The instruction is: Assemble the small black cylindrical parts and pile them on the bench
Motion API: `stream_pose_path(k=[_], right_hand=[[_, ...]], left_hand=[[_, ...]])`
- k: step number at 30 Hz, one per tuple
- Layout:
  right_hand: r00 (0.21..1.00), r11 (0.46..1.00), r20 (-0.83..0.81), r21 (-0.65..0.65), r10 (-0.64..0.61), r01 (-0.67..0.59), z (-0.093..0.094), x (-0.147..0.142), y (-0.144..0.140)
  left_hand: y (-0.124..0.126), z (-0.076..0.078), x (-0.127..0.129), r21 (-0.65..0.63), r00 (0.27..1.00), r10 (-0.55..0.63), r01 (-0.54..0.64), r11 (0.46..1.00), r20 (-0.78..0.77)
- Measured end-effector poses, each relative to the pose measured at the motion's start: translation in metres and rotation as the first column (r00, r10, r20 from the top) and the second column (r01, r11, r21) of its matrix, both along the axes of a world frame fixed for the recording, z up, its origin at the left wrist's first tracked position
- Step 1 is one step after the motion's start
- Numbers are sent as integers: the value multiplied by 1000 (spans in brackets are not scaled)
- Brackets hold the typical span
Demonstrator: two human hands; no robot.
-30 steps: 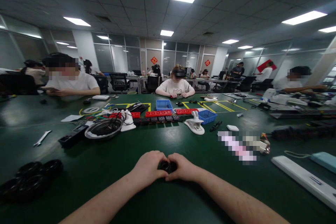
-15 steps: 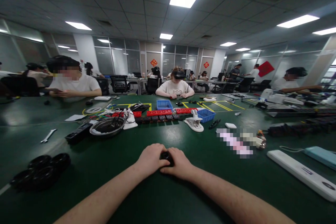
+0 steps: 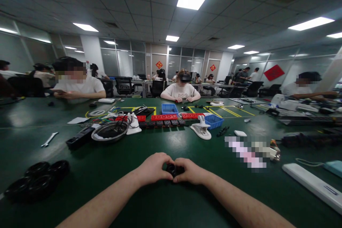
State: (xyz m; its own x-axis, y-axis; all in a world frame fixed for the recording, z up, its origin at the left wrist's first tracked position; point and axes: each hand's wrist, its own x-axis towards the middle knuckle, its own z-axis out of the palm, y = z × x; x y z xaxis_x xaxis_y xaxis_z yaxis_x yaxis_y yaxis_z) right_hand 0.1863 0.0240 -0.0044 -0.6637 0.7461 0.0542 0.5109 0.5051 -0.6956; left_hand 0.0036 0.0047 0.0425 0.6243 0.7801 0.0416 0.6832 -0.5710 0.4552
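Note:
A small black ring-shaped part [image 3: 171,168] sits between my hands, low in front of me over the green table [image 3: 128,206]. My left hand [image 3: 153,168] is curled round its left side, with thumb and forefinger on it. From the right, my right hand [image 3: 191,171] grips it too, its fingers covering much of the dark surface there. Both sets of fingertips almost meet. Whether one or two pieces lie in the grip, I cannot tell. Several glossy black rings [image 3: 42,183] lie bunched together at the left.
A wrench [image 3: 49,139] and a metal bowl [image 3: 125,132] lie left of centre. Farther back are red strips [image 3: 164,117], blue bins [image 3: 213,122] and a white clip stand [image 3: 201,131]. A long white device [image 3: 312,185] lies at right. Co-workers sit across the table.
The view has shifted slightly, so the hands appear lower. My hands have spread a little around the black part, and more of its ring shape shows.

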Motion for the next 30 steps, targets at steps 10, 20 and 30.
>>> stream_pose_path(k=[10,20,30], right_hand=[[924,913,119,242,-363,327,-18,-17,-15],[971,930,127,336,-203,150,-7,-13,-15],[988,983,61,111,140,-146,3,4,1]], left_hand=[[-22,-1,23,190,915,371,-340,921,-161],[-9,1,12,97,962,255,-245,965,-102],[10,-3,-6,-82,999,-44,46,996,25]])
